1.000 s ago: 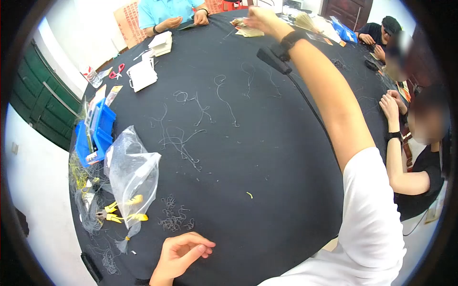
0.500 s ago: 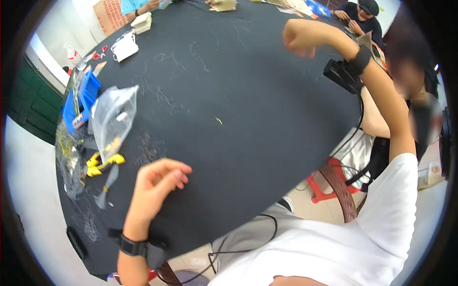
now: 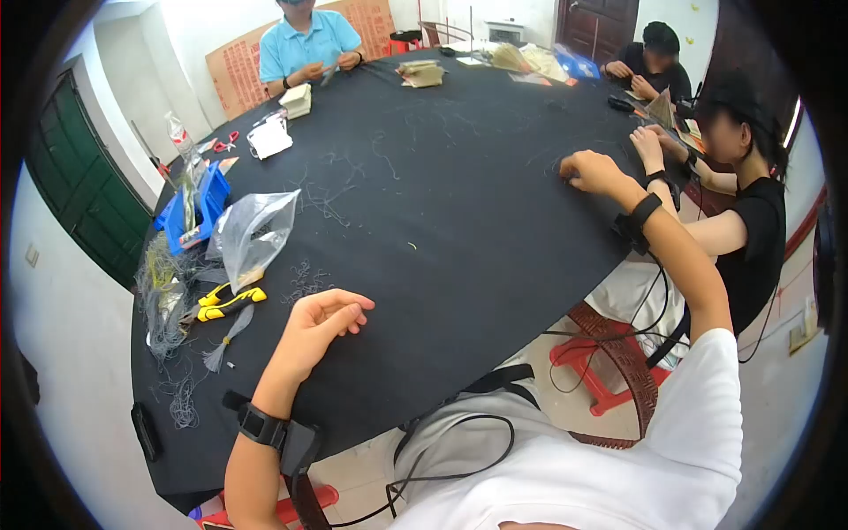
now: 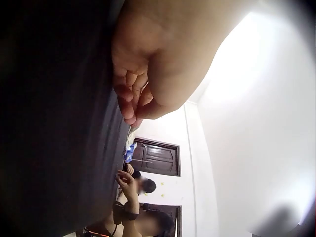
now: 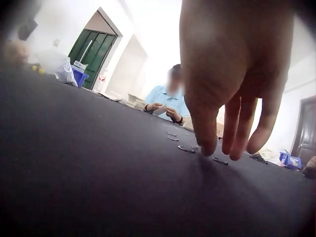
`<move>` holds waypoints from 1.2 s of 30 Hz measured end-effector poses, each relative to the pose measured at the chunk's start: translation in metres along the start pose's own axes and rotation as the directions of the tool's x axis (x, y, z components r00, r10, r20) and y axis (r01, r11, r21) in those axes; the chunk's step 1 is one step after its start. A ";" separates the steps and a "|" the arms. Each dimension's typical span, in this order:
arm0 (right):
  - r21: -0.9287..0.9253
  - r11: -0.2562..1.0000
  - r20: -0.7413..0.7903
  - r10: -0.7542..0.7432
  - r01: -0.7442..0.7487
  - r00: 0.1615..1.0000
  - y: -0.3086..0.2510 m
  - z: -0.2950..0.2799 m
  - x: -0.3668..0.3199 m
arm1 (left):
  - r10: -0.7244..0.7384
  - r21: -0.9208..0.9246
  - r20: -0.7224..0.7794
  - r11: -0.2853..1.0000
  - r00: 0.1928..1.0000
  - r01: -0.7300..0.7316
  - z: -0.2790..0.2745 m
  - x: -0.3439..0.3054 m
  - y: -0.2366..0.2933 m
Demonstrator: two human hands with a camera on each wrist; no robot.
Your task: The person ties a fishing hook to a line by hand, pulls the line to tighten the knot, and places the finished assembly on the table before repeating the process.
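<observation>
My right hand (image 3: 599, 172) reaches over the right side of the black-covered table (image 3: 477, 291), its fingers pointing down. In the right wrist view its fingertips are right at several small dark fish hooks (image 5: 186, 149) lying on the cloth, with thumb and fingers apart. My left hand (image 3: 322, 327) is at the near left of the table, fingers loosely bent and thumb close to them; nothing shows in it. Beside it lies a small heap of dark hooks (image 3: 309, 281). Thin lengths of line (image 3: 331, 208) are spread farther back.
To the left are yellow-and-black pliers (image 3: 231, 303), a clear plastic bag (image 3: 256, 230), a blue bin (image 3: 210, 199) and tangled line (image 3: 163, 305). Red scissors (image 3: 228, 141) and stacked cards (image 3: 422, 72) lie farther back. A person in black (image 3: 751, 230) sits close on the right, others beyond.
My right hand has come back from the far side of the table and lowered to its right side. My left hand keeps its loose bend. The head view has shifted.
</observation>
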State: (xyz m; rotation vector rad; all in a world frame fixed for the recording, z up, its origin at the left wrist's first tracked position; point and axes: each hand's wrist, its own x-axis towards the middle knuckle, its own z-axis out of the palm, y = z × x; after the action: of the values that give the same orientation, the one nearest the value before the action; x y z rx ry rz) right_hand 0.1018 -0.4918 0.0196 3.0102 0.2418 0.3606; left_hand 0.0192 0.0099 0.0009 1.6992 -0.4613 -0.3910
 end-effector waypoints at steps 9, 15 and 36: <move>-0.123 0.983 0.083 -0.123 0.133 0.989 -0.013 0.009 0.006 | -0.059 0.046 0.007 0.997 0.998 0.059 0.004 -0.002 0.002; -0.001 0.992 0.042 -0.124 0.125 0.991 -0.014 -0.007 0.008 | -0.056 0.033 0.001 0.998 0.998 0.056 0.002 -0.001 0.002; 0.288 0.953 0.107 -0.123 0.088 0.987 -0.003 -0.002 0.002 | -0.072 0.044 -0.005 0.996 0.997 0.072 0.003 -0.002 -0.001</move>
State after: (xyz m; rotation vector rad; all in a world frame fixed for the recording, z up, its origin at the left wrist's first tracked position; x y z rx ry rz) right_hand 0.1030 -0.4885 0.0222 3.2648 0.4805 0.1370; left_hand 0.0161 0.0078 -0.0006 1.7626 -0.4096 -0.4332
